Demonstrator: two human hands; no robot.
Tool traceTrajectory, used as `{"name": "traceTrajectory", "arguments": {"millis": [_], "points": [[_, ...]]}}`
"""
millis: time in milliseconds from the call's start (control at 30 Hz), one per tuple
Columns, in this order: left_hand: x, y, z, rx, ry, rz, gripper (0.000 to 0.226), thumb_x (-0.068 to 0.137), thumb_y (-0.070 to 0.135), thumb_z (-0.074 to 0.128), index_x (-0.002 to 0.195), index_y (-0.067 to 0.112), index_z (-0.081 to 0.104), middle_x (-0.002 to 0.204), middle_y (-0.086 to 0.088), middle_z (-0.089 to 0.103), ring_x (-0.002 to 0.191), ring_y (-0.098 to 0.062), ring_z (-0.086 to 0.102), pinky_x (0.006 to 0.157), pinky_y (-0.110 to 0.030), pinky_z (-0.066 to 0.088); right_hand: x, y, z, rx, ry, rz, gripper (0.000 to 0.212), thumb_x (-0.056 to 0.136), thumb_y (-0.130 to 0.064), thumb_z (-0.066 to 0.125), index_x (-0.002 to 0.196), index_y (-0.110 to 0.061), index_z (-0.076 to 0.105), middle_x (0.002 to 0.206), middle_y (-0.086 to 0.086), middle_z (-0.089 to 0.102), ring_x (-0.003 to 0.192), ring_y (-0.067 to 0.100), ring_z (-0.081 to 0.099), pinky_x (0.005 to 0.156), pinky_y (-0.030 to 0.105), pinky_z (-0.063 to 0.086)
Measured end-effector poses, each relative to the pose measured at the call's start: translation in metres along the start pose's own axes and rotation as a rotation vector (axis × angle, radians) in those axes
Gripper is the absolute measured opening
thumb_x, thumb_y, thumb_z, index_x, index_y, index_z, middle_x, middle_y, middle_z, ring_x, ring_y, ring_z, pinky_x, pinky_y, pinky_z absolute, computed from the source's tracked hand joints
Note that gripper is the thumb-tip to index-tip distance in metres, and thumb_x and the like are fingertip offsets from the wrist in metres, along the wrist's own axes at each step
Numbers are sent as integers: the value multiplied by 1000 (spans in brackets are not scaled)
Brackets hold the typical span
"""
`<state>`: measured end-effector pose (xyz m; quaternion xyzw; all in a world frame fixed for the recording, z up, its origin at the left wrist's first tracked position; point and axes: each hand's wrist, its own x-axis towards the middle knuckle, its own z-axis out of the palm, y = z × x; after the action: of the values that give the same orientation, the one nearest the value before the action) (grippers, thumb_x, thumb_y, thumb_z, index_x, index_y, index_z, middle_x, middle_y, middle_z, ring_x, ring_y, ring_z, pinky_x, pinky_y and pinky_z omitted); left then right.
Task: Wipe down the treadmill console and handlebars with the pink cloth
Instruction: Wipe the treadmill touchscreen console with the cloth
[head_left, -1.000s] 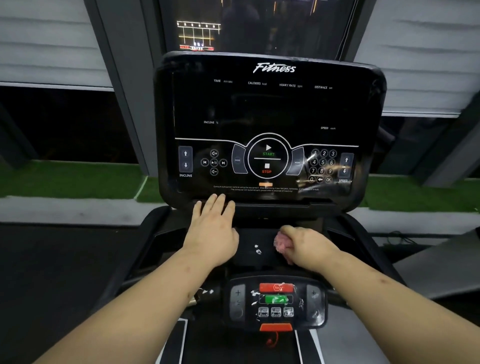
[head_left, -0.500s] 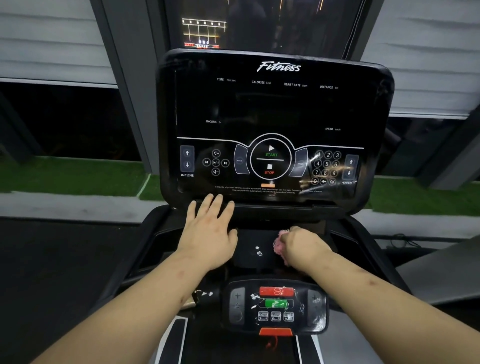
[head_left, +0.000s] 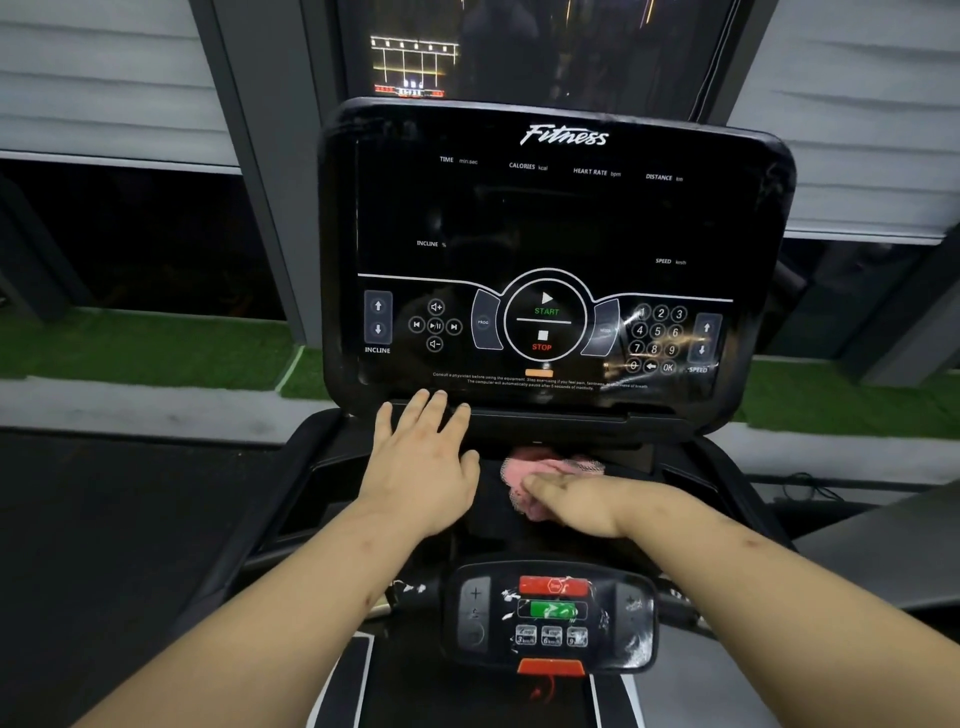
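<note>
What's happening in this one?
A person is wiping a treadmill. The right hand presses the pink cloth on the dark ledge just under the console; whether its fingers curl round it is unclear. The left hand lies flat beside it, fingertips at the console's lower edge. The lower control pad is untouched.

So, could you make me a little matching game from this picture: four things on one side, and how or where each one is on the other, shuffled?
Things:
1. left hand
2. right hand
3. pink cloth
4. small control panel

Descriptions:
A. has a red and a green button
B. bunched under a hand
C. flat, fingers straight, fingertips at the lower edge of the console
D. holds the cloth down

Pairs: 1-C, 2-D, 3-B, 4-A
</note>
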<state>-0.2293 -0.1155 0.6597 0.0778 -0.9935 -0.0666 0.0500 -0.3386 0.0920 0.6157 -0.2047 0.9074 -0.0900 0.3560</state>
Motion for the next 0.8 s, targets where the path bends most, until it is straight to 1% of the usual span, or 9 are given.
{"name": "traceTrajectory", "arguments": {"millis": [33, 133, 200, 267, 333, 467, 567, 667, 800], "points": [[0, 0, 1, -4, 4, -2, 64, 105, 50, 33, 164, 29, 20, 173, -3, 13, 160, -21, 1, 128, -54, 1, 1, 7, 0, 22, -16, 15, 101, 82, -93, 6, 154, -33, 45, 162, -1, 42, 154, 21, 29, 127, 46, 15], [-1, 1, 4, -16, 19, -8, 65, 105, 50, 34, 164, 28, 20, 173, -4, 13, 160, -22, 1, 129, -52, 1, 1, 15, 0, 55, -47, 15, 124, 57, -110, 6, 155, -41, 38, 164, -3, 39, 153, 22, 31, 127, 48, 15], [0, 3, 5, -26, 37, -12, 65, 104, 50, 35, 164, 28, 22, 172, -4, 15, 159, -22, 2, 129, -50, 2, -8, 2, -1, 51, -40, 12, 108, 74, -102, 9, 156, -38, 38, 164, -3, 37, 153, 22, 30, 127, 46, 14], [0, 3, 6, -33, 52, -15, 65, 104, 49, 36, 163, 28, 24, 172, -4, 16, 159, -23, 3, 129, -49, 3, -18, -18, -3, 86, -71, -46, 77, 100, -76, 15, 146, -28, 54, 147, 1, 58, 136, 17, 50, 122, 34, 24], [-1, 2, 8, -33, 56, -13, 64, 104, 48, 36, 163, 27, 24, 172, -4, 17, 159, -22, 4, 129, -49, 4, -19, -29, 0, 122, -119, -98, 60, 112, -51, 19, 139, -18, 61, 133, 3, 67, 119, 14, 58, 111, 23, 31], [0, 3, 11, -21, 71, -9, 64, 103, 47, 36, 163, 27, 25, 171, -5, 18, 159, -23, 4, 129, -50, 4, -16, -30, 4, 49, -143, -145, 65, 108, -60, 19, 146, -24, 58, 136, -3, 66, 126, 11, 55, 122, 32, 26], [-1, 5, 13, -10, 79, -19, 65, 103, 49, 35, 163, 26, 24, 172, -6, 17, 159, -24, 3, 129, -50, 3, -15, -13, -1, -77, -135, -156, 78, 96, -75, 13, 160, -35, 35, 166, -8, 35, 153, 13, 30, 127, 38, 16], [-3, 8, 14, -4, 76, -34, 68, 103, 51, 34, 164, 26, 20, 173, -6, 11, 160, -24, -2, 129, -49, 0, -20, 4, -6, -131, -118, -167, 66, 104, -65, 13, 161, -36, 30, 172, -9, 18, 158, 13, 13, 129, 39, 8], [-11, 13, 16, -5, 68, -43, 70, 103, 53, 33, 165, 27, 15, 174, -6, 2, 159, -24, -8, 128, -52, -2, -23, 17, -9, -79, -110, -123, 59, 110, -54, 17, 149, -28, 53, 161, -5, 44, 149, 14, 37, 123, 29, 20]]}}
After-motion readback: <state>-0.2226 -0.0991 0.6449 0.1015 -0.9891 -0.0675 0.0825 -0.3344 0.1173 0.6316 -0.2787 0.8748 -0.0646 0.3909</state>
